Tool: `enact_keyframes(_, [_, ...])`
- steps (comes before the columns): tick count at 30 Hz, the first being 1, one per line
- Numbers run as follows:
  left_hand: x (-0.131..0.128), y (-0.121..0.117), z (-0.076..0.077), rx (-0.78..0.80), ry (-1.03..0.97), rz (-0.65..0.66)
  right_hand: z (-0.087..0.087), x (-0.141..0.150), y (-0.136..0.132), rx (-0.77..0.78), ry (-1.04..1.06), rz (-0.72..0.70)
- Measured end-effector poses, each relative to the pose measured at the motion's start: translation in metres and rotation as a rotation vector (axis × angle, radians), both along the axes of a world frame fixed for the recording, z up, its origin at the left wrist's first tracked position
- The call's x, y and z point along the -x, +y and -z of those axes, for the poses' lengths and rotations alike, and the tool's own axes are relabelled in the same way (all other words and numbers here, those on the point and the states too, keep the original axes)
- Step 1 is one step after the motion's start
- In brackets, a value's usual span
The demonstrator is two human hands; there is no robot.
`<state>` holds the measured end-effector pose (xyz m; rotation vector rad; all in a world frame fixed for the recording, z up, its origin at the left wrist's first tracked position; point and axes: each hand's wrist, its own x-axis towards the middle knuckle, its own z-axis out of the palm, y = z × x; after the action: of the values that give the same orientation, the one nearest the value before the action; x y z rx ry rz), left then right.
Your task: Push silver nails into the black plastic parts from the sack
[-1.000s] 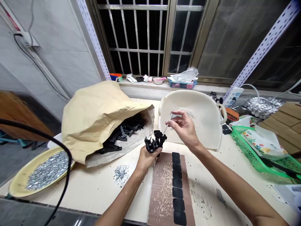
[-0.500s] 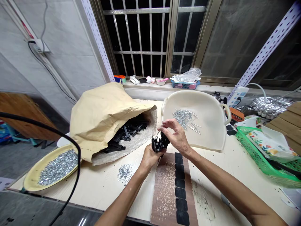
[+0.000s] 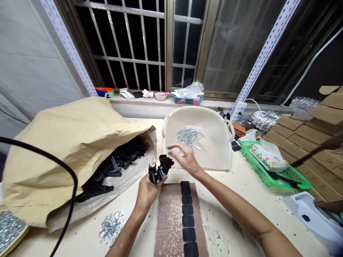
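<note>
My left hand [image 3: 148, 190] is wrapped round a bunch of black plastic parts [image 3: 158, 172] with rounded, clip-like ends, held above the table. A thin metal pin [image 3: 156, 161] seems to stand up from them. Just right of the bunch, my right hand [image 3: 187, 160] hovers over the near edge of a cream plastic scoop tray [image 3: 217, 125]. Its fingers are apart and I see nothing between them. Long thin metal pins [image 3: 189, 136] lie heaped in the tray beyond that hand.
A paper sack [image 3: 77, 125] spills black plastic pieces [image 3: 115, 166] at left. Washers [image 3: 112, 225] lie loose on the table; more fill a yellow dish [image 3: 18, 239]. Black pads [image 3: 188, 210] line a brown board [image 3: 168, 225]. At right are a green basket [image 3: 270, 178] and cardboard boxes [image 3: 316, 157].
My right hand came down to the black parts with a pin, then drew back to the right, its fingers now apart. My left hand keeps its hold. The view has turned rightward.
</note>
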<state>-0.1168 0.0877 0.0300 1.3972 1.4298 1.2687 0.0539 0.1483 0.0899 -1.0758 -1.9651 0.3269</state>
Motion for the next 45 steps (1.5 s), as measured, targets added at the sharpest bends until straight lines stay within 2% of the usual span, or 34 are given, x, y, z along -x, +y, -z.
enact_keyframes(3, [0.007, -0.008, -0.015, 0.028, -0.065, -0.076, 0.017, -0.049, 0.043, 0.199, -0.361, 0.459])
enact_keyframes(5, [0.009, -0.013, -0.023, 0.045, -0.076, -0.094, 0.032, -0.077, 0.065, 0.295, -0.483, 0.588])
enact_keyframes(9, [0.009, -0.013, -0.025, 0.082, -0.106, -0.065, 0.06, -0.101, 0.079, 0.375, -0.571, 0.633])
enact_keyframes(13, [0.013, -0.011, -0.023, 0.143, -0.271, -0.012, 0.066, -0.101, 0.074, 0.36, -0.588, 0.638])
enact_keyframes(16, [0.017, -0.012, -0.026, 0.253, -0.45, 0.053, 0.053, -0.1, 0.069, 0.317, -0.545, 0.623])
enact_keyframes(19, [0.017, -0.011, -0.027, 0.314, -0.542, 0.068, 0.027, -0.087, 0.057, 0.242, -0.419, 0.556])
enact_keyframes(21, [0.014, -0.01, -0.025, 0.347, -0.564, 0.095, 0.006, -0.07, 0.041, 0.168, -0.147, 0.378])
enact_keyframes(24, [0.008, -0.01, -0.021, 0.417, -0.613, 0.138, -0.026, -0.035, 0.007, 0.124, 0.361, -0.015])
enact_keyframes(25, [0.005, -0.011, -0.02, 0.426, -0.631, 0.151, -0.034, -0.023, -0.005, 0.136, 0.463, -0.105])
enact_keyframes(27, [0.001, -0.014, -0.02, 0.436, -0.659, 0.185, -0.044, -0.002, -0.025, 0.153, 0.57, -0.19])
enact_keyframes(31, [-0.004, -0.019, -0.026, 0.44, -0.667, 0.237, -0.041, 0.02, -0.041, 0.101, 0.501, -0.156])
enact_keyframes(34, [-0.006, -0.021, -0.031, 0.416, -0.645, 0.231, -0.03, 0.024, -0.04, 0.054, 0.431, -0.165])
enact_keyframes(39, [-0.01, -0.02, -0.037, 0.325, -0.59, 0.192, -0.02, 0.026, -0.044, 0.079, 0.382, -0.22])
enact_keyframes(42, [-0.011, -0.019, -0.037, 0.3, -0.594, 0.201, -0.02, 0.022, -0.046, 0.008, 0.315, -0.175])
enact_keyframes(45, [-0.008, -0.021, -0.038, 0.333, -0.628, 0.215, -0.016, -0.001, -0.031, -0.091, 0.274, -0.064])
